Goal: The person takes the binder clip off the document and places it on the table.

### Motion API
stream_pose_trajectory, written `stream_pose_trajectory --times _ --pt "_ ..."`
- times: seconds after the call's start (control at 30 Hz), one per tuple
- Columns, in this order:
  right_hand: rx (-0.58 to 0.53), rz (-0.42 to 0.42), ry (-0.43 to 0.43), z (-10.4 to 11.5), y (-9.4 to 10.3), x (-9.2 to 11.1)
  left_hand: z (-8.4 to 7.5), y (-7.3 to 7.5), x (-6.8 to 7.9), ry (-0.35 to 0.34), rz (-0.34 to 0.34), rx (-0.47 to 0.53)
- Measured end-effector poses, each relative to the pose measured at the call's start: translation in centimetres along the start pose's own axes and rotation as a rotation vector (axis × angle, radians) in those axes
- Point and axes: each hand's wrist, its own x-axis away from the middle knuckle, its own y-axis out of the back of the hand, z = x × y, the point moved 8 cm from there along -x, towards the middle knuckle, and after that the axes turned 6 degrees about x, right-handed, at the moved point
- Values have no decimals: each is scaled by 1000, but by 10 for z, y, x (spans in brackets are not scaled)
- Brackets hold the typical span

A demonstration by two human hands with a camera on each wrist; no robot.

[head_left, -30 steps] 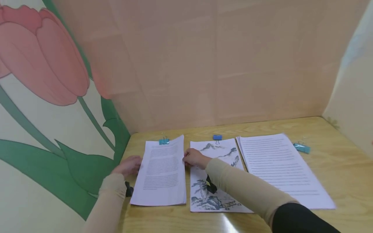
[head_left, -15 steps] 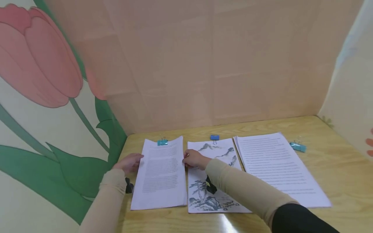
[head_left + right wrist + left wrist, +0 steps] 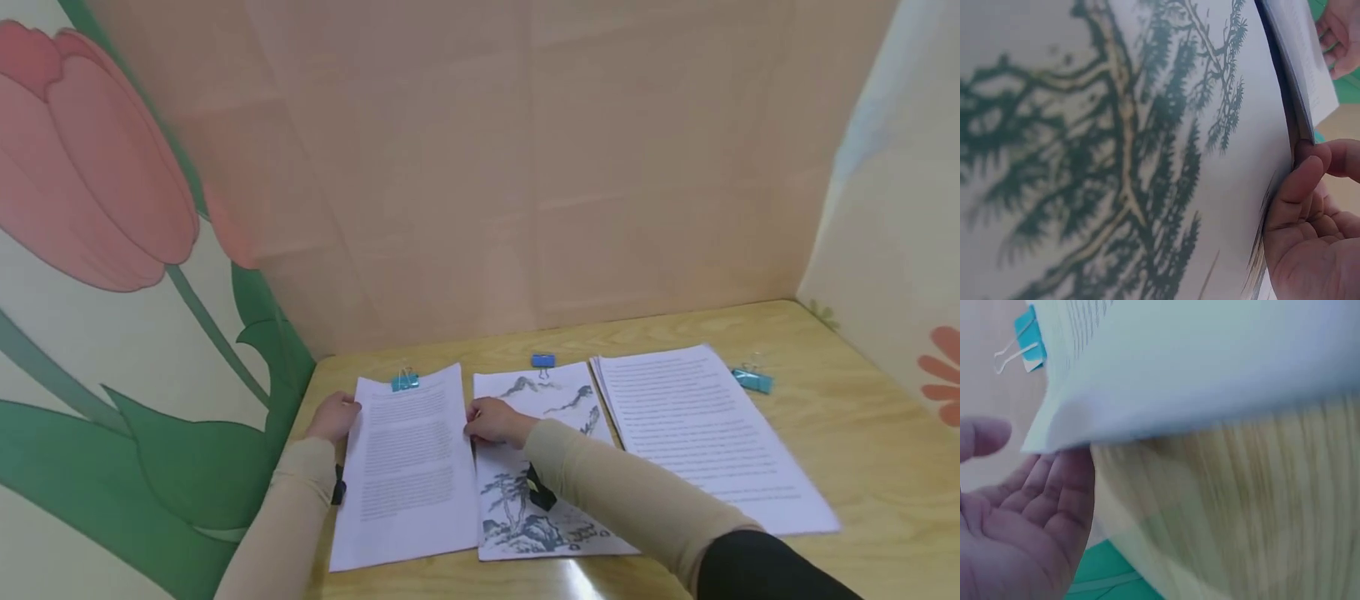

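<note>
A stack of printed sheets lies at the left of the table, between my two hands. At its top edge sits a teal binder clip. My left hand is at the stack's left edge; in the left wrist view its fingers reach under the sheets' corner, with the thumb apart from the paper. With thumb and forefinger, my right hand pinches the stack's right edge, above a sheet with an ink landscape. A blue binder clip is at that sheet's top edge.
To the right lies another printed stack, several sheets slightly fanned at its left edge. Beside it a teal binder clip rests on the wooden table. A wall with painted tulips borders the table's left side.
The left hand has moved up along the stack's left edge and now touches it. The stack has tilted slightly, its lower end shifting toward me. The right hand stays at the right edge.
</note>
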Motion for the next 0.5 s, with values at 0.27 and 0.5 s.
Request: stream_pose_trajectory --times 0.27,0.5 --pt "12 24 4 2 -3 1 -6 3 2 -21 -133 -5" --pt "29 39 1 -5 -3 -2 -11 4 5 -85 -180 32"
